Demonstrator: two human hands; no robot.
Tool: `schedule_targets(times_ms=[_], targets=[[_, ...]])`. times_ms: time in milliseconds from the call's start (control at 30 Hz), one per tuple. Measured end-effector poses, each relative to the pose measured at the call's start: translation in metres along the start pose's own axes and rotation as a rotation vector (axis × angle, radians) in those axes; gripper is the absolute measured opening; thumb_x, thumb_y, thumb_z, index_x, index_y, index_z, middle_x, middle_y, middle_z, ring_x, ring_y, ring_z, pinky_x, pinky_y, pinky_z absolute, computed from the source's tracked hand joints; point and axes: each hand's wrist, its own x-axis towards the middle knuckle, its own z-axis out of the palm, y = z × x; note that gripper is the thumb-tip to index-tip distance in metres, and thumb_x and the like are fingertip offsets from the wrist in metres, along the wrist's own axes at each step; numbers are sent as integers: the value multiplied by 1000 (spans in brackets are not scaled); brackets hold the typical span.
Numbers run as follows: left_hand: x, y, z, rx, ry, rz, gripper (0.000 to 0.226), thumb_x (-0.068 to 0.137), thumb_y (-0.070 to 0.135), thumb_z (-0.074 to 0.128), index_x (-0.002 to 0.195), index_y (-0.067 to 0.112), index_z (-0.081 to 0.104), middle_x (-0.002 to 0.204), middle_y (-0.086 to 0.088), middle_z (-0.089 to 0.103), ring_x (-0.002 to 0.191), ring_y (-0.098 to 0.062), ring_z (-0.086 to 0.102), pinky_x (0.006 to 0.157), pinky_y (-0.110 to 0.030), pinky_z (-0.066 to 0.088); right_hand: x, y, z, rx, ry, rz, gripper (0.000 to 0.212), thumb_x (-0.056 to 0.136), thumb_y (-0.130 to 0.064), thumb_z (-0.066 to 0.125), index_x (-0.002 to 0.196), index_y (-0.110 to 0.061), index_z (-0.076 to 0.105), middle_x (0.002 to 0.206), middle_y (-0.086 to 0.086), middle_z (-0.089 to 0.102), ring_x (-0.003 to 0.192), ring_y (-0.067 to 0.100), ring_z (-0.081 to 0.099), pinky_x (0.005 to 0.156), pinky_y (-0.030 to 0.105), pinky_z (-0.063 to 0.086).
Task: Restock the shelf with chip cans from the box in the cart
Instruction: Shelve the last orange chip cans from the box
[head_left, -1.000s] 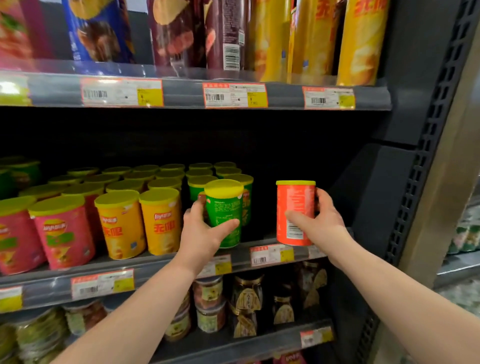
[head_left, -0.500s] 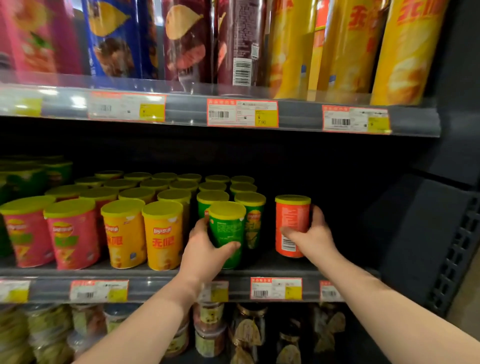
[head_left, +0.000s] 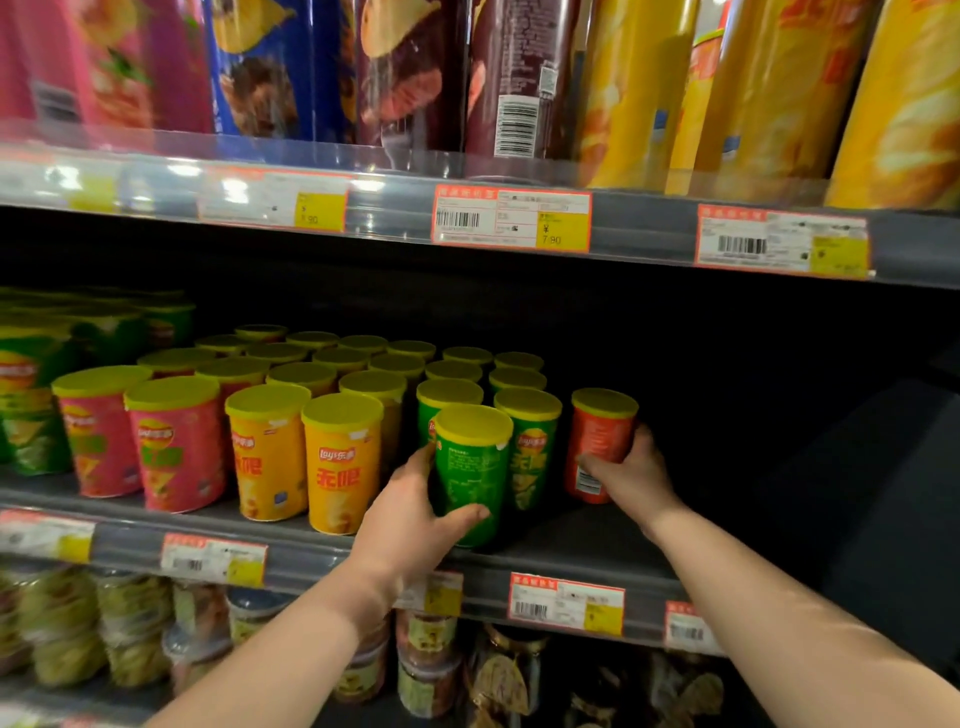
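Green can (head_left: 470, 467), gripped by left hand (head_left: 410, 514) fingers, and orange can (head_left: 597, 441), by right hand (head_left: 631, 473) fingers, are now slid deeper onto the shelf (head_left: 311, 551).

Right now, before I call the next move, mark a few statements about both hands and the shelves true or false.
1. The left hand grips a green can at the front of the middle shelf. True.
2. The right hand is empty. False: its fingers curl round an orange can.
3. The orange can stands to the right of the green can. True.
4. The upper shelf holds only short cans. False: tall tubes stand on it.
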Motion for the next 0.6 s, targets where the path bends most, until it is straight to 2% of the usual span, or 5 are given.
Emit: schedule_targets(times_ms=[100, 233, 400, 533, 600], targets=[[2, -1, 0, 8, -3, 0, 72, 71, 42, 78, 132, 22, 45, 126, -1, 58, 112, -18, 58, 96, -37, 48, 11, 0, 0, -21, -2, 16, 68, 78, -11, 75, 134, -7, 38, 133, 19, 51, 121, 33, 52, 101, 43, 41], [2, -4, 2, 34, 12, 0, 74, 72, 43, 77, 134, 21, 44, 127, -1, 56, 113, -19, 57, 95, -34, 47, 21, 0, 2, -46, 41, 70, 81, 72, -18, 81, 137, -5, 33, 133, 20, 50, 121, 35, 51, 100, 42, 42], [2, -7, 3, 52, 20, 6, 73, 71, 46, 77, 132, 22, 45, 125, -1, 57, 111, -19, 58, 93, -37, 49, 28, 4, 0, 14, -102, 113, 70, 85, -9, 67, 142, -10, 26, 135, 19, 47, 123, 33, 49, 101, 38, 38], [1, -7, 4, 54, 25, 12, 69, 72, 45, 77, 130, 24, 46, 124, 0, 58, 109, -17, 58, 90, -34, 49, 31, 4, -1, -94, -72, 89, 80, 78, -11, 76, 141, -7, 26, 132, 18, 50, 121, 32, 51, 95, 34, 41], [1, -8, 3, 54, 24, 15, 70, 72, 45, 77, 131, 23, 45, 125, 0, 58, 110, -18, 58, 91, -34, 49, 32, 4, 0, -91, -113, 111, 82, 79, -11, 74, 142, -6, 22, 134, 17, 49, 122, 31, 50, 96, 33, 40]])
